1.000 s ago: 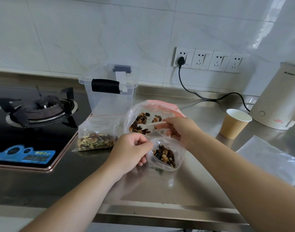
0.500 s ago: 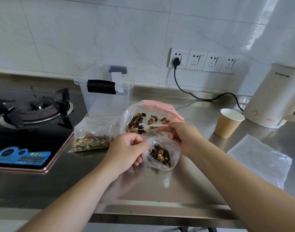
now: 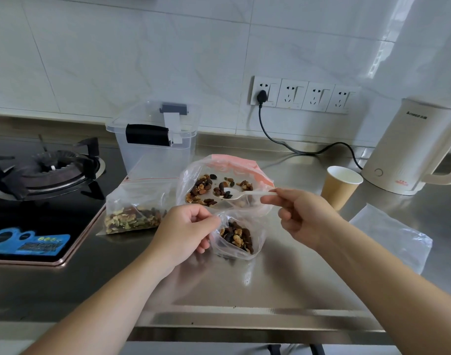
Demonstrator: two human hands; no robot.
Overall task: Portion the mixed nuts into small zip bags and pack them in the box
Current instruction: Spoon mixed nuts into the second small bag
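Holding one spoon [image 3: 241,194], right hand [image 3: 299,217] hovers above three nut bags.

zip bags with nuts [image 3: 134,213]: 3; empty bags [image 3: 393,234]: 1; spoon [image 3: 241,194]: 1; box [image 3: 152,139]: 1; cup [image 3: 340,187]: 1; kettle [image 3: 411,149]: 1

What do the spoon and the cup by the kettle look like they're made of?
The spoon, held by the right hand: thin white plastic, likely disposable, judging by its smooth, slightly glossy look. The cup: matte brown paper with a white lining and rolled rim.

Kettle [image 3: 408,152]: brand "CHIGO" printed near top; other markings unreadable.
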